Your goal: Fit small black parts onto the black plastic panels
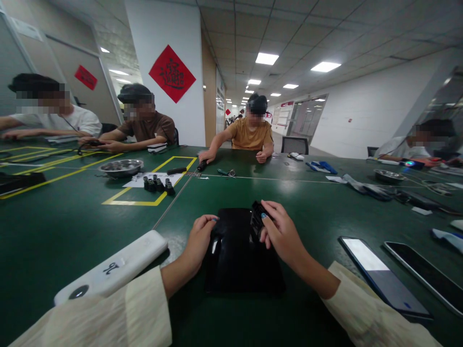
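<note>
A glossy black rectangular panel point(238, 262) lies on the green table in front of me. My right hand point(284, 231) is closed around a small black plastic part with a ridged, slotted body point(256, 216), above the panel's right side. The fingers partly cover this part, so its exact kind does not show. At the panel's upper left edge, my left hand point(198, 241) has its thumb and index finger pinched together. Whatever may be between those fingertips is too small or hidden to make out.
A white oblong device point(112, 267) lies left, two phones point(385, 277) right. Further off are several black cylindrical pieces point(157, 185) on white paper, a metal bowl point(122, 167) and blue-and-white packets point(321, 167). Across the table a person point(251, 132) reaches toward a dark object; others sit at the sides.
</note>
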`<control>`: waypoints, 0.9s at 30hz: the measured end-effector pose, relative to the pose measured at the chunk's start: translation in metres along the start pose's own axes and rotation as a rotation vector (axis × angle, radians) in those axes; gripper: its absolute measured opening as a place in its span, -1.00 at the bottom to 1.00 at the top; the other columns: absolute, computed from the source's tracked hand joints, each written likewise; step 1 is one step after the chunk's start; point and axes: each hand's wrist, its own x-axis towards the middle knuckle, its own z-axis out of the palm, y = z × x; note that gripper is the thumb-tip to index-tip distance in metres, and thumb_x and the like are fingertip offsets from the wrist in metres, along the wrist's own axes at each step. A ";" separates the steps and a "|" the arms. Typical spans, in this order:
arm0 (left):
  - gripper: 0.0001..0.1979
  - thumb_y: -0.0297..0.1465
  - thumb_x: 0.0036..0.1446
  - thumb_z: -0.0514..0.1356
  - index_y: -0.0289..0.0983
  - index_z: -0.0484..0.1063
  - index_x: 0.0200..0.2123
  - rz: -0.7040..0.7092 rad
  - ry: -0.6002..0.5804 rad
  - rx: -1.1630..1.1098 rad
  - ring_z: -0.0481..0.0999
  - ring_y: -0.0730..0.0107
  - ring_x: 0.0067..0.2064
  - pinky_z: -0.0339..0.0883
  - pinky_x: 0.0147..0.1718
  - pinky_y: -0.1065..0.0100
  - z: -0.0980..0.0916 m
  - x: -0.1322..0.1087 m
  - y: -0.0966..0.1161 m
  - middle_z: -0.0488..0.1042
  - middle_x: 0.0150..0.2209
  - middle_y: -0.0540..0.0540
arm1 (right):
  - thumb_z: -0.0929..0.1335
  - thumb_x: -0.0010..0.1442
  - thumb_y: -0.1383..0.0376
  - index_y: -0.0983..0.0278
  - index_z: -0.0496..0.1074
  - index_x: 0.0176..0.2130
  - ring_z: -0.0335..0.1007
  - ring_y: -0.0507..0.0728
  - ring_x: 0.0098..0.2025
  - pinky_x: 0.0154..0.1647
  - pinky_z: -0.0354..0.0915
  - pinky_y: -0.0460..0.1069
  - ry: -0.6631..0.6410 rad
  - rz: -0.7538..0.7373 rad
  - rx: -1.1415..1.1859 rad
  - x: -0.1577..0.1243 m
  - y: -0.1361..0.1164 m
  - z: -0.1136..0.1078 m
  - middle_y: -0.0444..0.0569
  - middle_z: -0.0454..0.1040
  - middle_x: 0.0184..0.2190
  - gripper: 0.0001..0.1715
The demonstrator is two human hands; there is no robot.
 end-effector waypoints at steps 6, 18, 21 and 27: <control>-0.80 -0.24 -0.08 0.09 -0.23 0.42 -0.44 -0.006 -0.003 -0.027 0.39 0.24 -0.28 0.26 -0.27 0.27 0.000 -0.001 0.000 0.40 -0.41 -0.04 | 0.18 0.23 0.20 0.25 0.21 0.17 0.30 -0.09 -0.55 -0.59 0.40 -0.07 -0.022 -0.160 -0.260 -0.010 -0.008 0.002 0.19 0.15 0.08 -0.46; -0.80 -0.27 -0.10 0.09 -0.23 0.42 -0.43 -0.015 -0.007 -0.026 0.40 0.26 -0.30 0.27 -0.28 0.29 0.001 -0.004 0.008 0.42 -0.42 -0.03 | 0.13 0.23 0.26 0.27 0.29 0.11 0.38 0.05 -0.39 -0.40 0.31 -0.04 0.181 -0.307 -0.848 0.014 0.014 -0.025 0.10 0.29 -0.06 -0.52; -0.81 -0.28 -0.10 0.10 -0.23 0.42 -0.42 -0.001 -0.030 -0.048 0.39 0.29 -0.30 0.26 -0.27 0.30 -0.001 -0.004 0.006 0.43 -0.40 -0.02 | 0.15 0.21 0.32 0.31 0.36 0.05 0.38 0.08 -0.37 -0.36 0.29 -0.02 0.183 -0.192 -0.983 0.036 0.050 -0.043 0.12 0.30 -0.06 -0.54; -0.81 -0.27 -0.10 0.10 -0.22 0.40 -0.41 -0.002 -0.064 -0.073 0.39 0.31 -0.31 0.26 -0.31 0.34 -0.002 -0.004 0.004 0.44 -0.39 -0.01 | 0.18 0.20 0.35 0.31 0.45 -0.04 0.35 0.16 -0.19 -0.18 0.23 0.03 -0.066 -0.200 -1.176 0.052 0.090 -0.056 0.11 0.43 -0.15 -0.60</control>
